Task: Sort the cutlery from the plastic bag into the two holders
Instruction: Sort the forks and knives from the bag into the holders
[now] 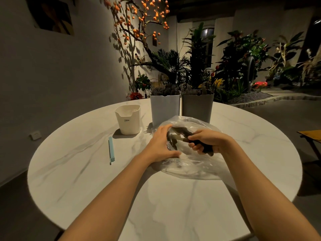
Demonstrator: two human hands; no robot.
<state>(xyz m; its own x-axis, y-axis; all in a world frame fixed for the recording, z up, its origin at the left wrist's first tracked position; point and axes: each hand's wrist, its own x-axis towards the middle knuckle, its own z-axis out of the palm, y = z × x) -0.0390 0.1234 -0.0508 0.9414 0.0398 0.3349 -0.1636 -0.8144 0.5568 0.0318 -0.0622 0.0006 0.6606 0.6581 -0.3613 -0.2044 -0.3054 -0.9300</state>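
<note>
The right hand (208, 141) gripped a bundle of dark cutlery (182, 136) at the plastic bag (191, 164) mouth, the left hand (161, 145) held the film, fingers loosely curled, before two well-filled holders (165, 108), where snagged film might spill pieces.

Single head view, looking forward and down over the round table (86, 171) from its near edge, close in.

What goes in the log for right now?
left hand: holds plastic bag open | right hand: grips dark cutlery | holders: behind bag
</note>
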